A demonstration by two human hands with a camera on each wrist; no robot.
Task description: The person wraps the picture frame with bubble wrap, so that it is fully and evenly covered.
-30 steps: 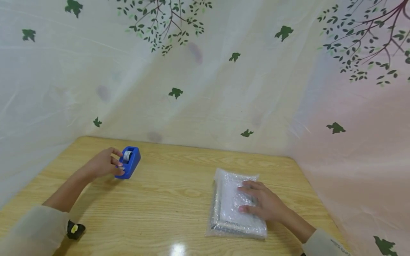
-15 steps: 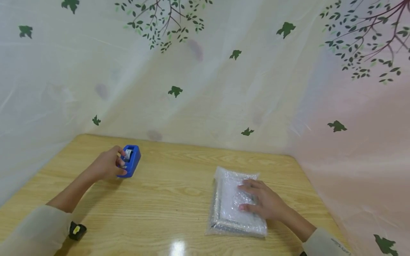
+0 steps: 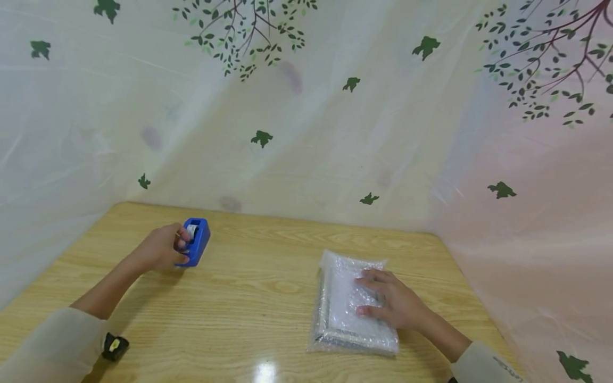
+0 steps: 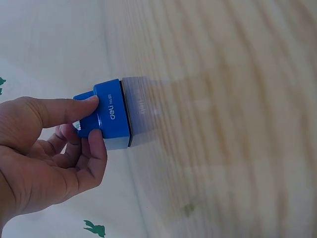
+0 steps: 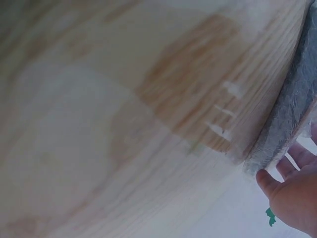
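A blue tape dispenser (image 3: 201, 242) with a roll of tape stands toward the table's back left. My left hand (image 3: 159, 248) is at its near-left side. In the left wrist view, the thumb and a fingertip of that hand (image 4: 54, 153) pinch the dispenser (image 4: 112, 113) from opposite sides near its toothed cutter; the other fingers curl below. To the right lies a flat, framed-looking item in bubble wrap (image 3: 341, 306). On top of this package rests my right hand (image 3: 399, 304), fingers spread. The right wrist view catches the package's wrapped edge (image 5: 285, 116) beside the thumb.
The wooden table (image 3: 239, 319) has rounded back corners. Behind it and along both sides hangs a pale curtain (image 3: 306, 159) printed with leaves and branches. A black strap with a yellow mark (image 3: 114, 346) sits at the left sleeve.
My left hand has shifted slightly to the right, and its fingers have drawn in closer on the tape dispenser. The right hand and the bubble-wrapped package stay where they were.
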